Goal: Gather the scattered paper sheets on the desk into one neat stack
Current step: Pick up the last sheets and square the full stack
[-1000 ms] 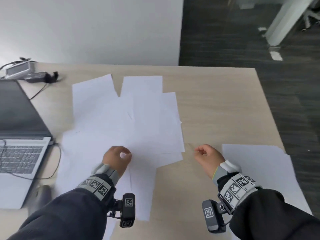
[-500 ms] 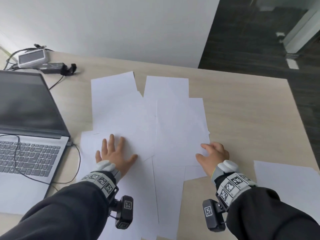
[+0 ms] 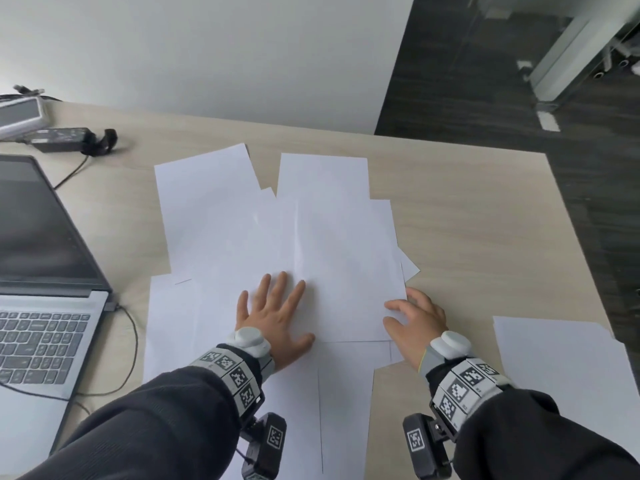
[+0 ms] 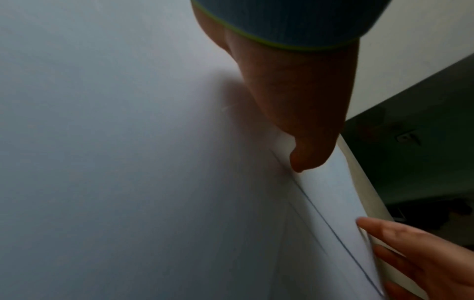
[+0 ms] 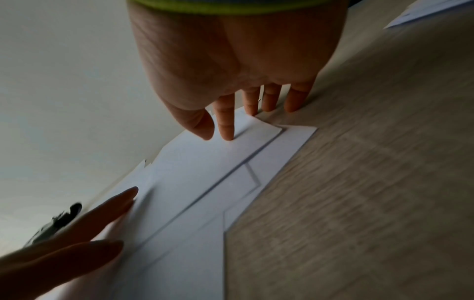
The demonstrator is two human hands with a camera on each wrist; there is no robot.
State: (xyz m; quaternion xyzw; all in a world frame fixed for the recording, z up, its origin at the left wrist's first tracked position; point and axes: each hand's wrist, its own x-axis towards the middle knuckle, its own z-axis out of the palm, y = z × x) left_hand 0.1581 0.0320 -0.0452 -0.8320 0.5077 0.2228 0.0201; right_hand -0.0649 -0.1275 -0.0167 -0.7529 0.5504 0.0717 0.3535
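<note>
Several white paper sheets (image 3: 311,237) lie overlapping in a loose spread on the middle of the wooden desk (image 3: 485,220). My left hand (image 3: 273,313) lies flat on them with fingers spread, palm pressing the near part of the spread. My right hand (image 3: 412,317) sits at the right edge of the top sheet. In the right wrist view its thumb and index finger (image 5: 227,121) press on the sheet's corner while the other fingers touch the desk (image 5: 359,182) beside it. One separate sheet (image 3: 561,368) lies alone at the near right edge.
An open laptop (image 3: 41,271) stands on the left, with a cable (image 3: 133,341) looping from its side near the sheets. A black power adapter (image 3: 62,140) and a grey device (image 3: 17,114) sit at the far left corner. Dark floor lies beyond the desk's right edge.
My left hand opened from a curled fist to a flat palm and slid right across the sheets. My right hand moved left from bare desk onto the top sheet's right edge.
</note>
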